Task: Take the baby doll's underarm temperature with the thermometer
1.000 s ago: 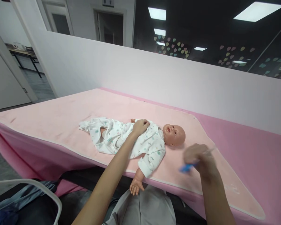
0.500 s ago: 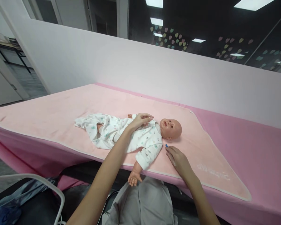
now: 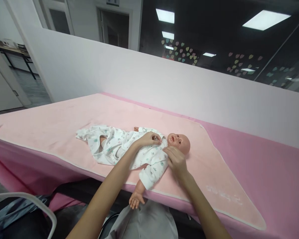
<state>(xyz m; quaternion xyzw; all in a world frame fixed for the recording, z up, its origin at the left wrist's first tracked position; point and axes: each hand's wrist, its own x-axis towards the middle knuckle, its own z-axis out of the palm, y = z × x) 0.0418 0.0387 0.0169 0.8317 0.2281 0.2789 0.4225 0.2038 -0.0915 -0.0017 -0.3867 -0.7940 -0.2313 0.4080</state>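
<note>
1. Leftward over the pink mat [image 3: 209, 169], my right hand [image 3: 176, 161] has moved to the upper chest of the baby doll [image 3: 149, 157].
2. My left hand [image 3: 149, 139] curls there too; I cannot tell what either grips.
3. Baby doll lies along the mat's front edge, one arm overhanging.

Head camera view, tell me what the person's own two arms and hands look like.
The bare left forearm and bare right forearm show no sleeve, watch or bracelet. The left hand and right hand are ungloved; rings or nail details are too small to tell. Between the arms, light grey cloth clothing shows.
</note>
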